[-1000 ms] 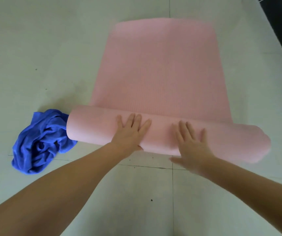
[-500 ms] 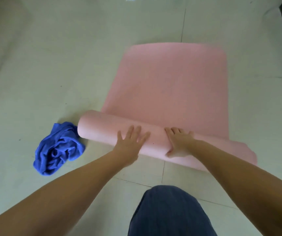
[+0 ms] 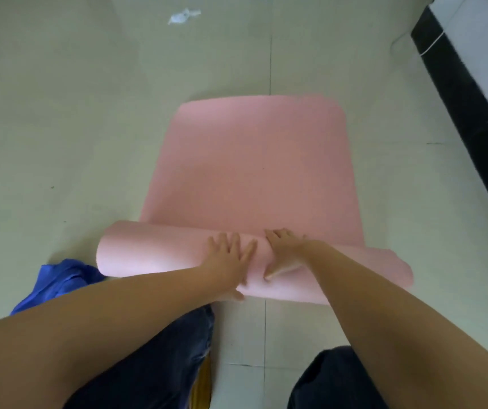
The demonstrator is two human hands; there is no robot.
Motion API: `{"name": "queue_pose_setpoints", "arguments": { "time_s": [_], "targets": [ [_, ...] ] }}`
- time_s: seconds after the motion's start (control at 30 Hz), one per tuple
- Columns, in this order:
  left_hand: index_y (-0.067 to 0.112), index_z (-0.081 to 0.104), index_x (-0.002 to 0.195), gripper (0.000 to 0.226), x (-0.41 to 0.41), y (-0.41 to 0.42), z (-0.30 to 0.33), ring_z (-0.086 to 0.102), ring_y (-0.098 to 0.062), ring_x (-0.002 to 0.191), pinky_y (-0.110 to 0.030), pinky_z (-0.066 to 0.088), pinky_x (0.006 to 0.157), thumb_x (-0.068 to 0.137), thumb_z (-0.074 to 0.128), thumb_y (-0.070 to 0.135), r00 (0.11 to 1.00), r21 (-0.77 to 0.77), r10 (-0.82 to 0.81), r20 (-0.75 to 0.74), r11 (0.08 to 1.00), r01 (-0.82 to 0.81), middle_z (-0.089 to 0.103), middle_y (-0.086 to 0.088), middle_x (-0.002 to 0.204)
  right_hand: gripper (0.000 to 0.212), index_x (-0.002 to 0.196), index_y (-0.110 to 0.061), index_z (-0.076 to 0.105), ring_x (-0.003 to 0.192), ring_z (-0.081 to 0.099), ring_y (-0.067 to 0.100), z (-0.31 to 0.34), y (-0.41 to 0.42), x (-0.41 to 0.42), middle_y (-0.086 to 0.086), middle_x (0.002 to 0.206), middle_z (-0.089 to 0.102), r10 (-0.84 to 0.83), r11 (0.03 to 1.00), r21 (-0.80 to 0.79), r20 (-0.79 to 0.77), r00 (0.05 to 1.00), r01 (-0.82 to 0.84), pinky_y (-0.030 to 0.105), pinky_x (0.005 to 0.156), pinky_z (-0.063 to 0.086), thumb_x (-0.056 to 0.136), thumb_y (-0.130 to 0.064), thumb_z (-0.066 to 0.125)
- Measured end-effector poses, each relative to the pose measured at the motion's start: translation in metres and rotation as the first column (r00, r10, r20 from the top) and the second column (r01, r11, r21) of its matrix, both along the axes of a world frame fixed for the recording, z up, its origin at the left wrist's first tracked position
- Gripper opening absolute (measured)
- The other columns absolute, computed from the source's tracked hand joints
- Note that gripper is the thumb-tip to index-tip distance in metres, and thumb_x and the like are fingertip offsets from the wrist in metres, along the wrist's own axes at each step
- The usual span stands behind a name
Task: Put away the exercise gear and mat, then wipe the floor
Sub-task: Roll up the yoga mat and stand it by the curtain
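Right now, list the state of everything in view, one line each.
Mat: partly rolled, far part flat on floor.
Left hand: flat on the roll, fingers spread.
Right hand: pressed on the roll.
Cloth: crumpled on floor by roll's left end.
Paper scrap: crumpled, beyond mat.

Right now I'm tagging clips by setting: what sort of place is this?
Probably a room in a home or small studio, though I can't tell which. The tiled floor is pale, a pink mat lies half rolled on it, and a black baseboard runs along the wall.
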State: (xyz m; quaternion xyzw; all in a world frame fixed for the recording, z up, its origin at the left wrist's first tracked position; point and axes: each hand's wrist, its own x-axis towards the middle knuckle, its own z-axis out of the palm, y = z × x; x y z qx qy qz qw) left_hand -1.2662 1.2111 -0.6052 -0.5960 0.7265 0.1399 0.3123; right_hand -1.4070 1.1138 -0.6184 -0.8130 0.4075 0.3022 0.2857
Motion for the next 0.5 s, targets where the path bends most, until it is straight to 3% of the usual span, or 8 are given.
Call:
{"name": "queue_pose_setpoints", "arguments": {
  "time_s": [0.07,0.2,0.3,0.37,0.5],
  "targets": [
    [0.016,-0.021,0.147,0.118,0.002,-0.027,-0.005,0.001,-0.049,0.141,-0.063,0.009,0.112,0.077,0.061,0.064,0.998,0.028,0.045,-0.038,0.999,-0.044,-0.007,-0.027,0.155,0.106,0.152,-0.014,-0.006,0.147,-0.001,0.026,0.004,-0.007,-0.001,0.005,0.160,0.000,-0.036,0.998,-0.057,0.029,0.999,0.038,0.062,0.112,0.008,0.081,-0.058,0.060],
    [0.026,-0.016,0.149,0.120,0.027,-0.093,-0.006,0.016,-0.038,0.142,-0.058,0.015,0.112,0.071,0.066,0.066,0.977,0.154,0.140,-0.162,0.981,-0.115,0.010,-0.015,0.156,0.079,0.151,-0.011,-0.006,0.147,-0.009,0.025,0.015,0.008,-0.020,0.007,0.160,-0.007,-0.083,0.929,-0.350,0.120,0.989,0.121,0.058,0.116,0.003,0.096,-0.046,0.039],
    [0.032,-0.014,0.148,0.122,0.043,-0.122,-0.018,0.016,-0.033,0.143,-0.058,0.016,0.113,0.066,0.067,0.071,0.953,0.222,0.179,-0.243,0.967,-0.125,0.011,-0.010,0.158,0.106,0.144,-0.012,-0.027,0.142,-0.023,0.034,0.007,0.032,-0.041,0.016,0.154,-0.027,-0.012,0.928,-0.372,0.009,1.000,0.014,0.065,0.110,-0.003,0.087,-0.056,0.051],
    [0.032,-0.013,0.149,0.121,0.048,-0.130,-0.024,0.015,-0.032,0.144,-0.059,0.013,0.113,0.066,0.065,0.073,0.946,0.220,0.178,-0.272,0.968,-0.119,0.007,-0.008,0.159,0.119,0.140,-0.014,-0.033,0.142,-0.024,0.035,-0.005,0.025,-0.042,0.016,0.153,-0.030,0.011,0.928,-0.372,-0.038,0.999,-0.024,0.068,0.107,-0.004,0.080,-0.059,0.060],
    [0.026,-0.008,0.151,0.104,0.058,-0.129,-0.018,0.013,-0.030,0.145,-0.055,0.011,0.115,0.079,0.058,0.064,0.882,-0.030,0.161,-0.443,0.980,-0.195,0.007,-0.010,0.158,0.123,0.148,-0.020,-0.019,0.146,-0.011,0.028,-0.011,-0.029,-0.027,0.008,0.158,-0.015,-0.046,0.951,-0.307,-0.046,0.998,0.030,0.067,0.109,0.001,0.071,-0.060,0.068]
  ]
}}
